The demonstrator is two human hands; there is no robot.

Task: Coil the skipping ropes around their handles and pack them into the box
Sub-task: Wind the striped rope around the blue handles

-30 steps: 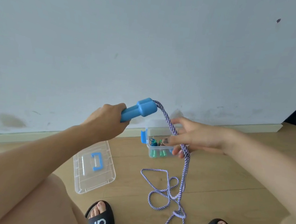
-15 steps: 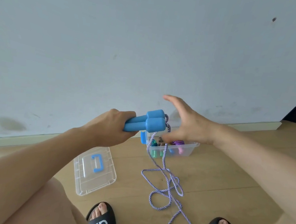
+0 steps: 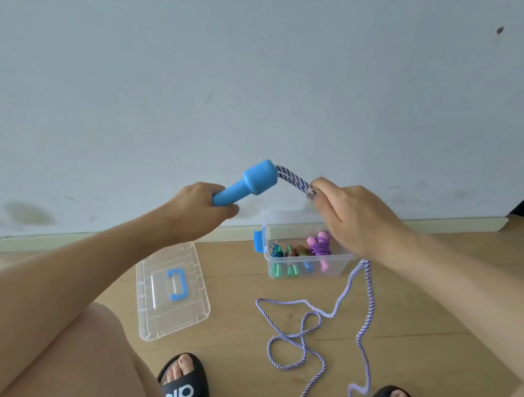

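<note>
The skipping rope (image 3: 368,309) looked light and limp, a braided cord that would sag and tangle unless kept taut, so it was best held close to the blue handles (image 3: 244,186), which were rigid and easy to hold. Its slack lay in loose loops on the floor, in front of the box (image 3: 305,254) by the wall. The left hand (image 3: 199,209) was clenched round the thin ends of the handles, tilting them up and to the right. The right hand (image 3: 346,218) pinched the doubled cord just beside the handle heads, knuckles up, wrist raised above the box. The lid (image 3: 171,290) lay apart, to the left.
</note>
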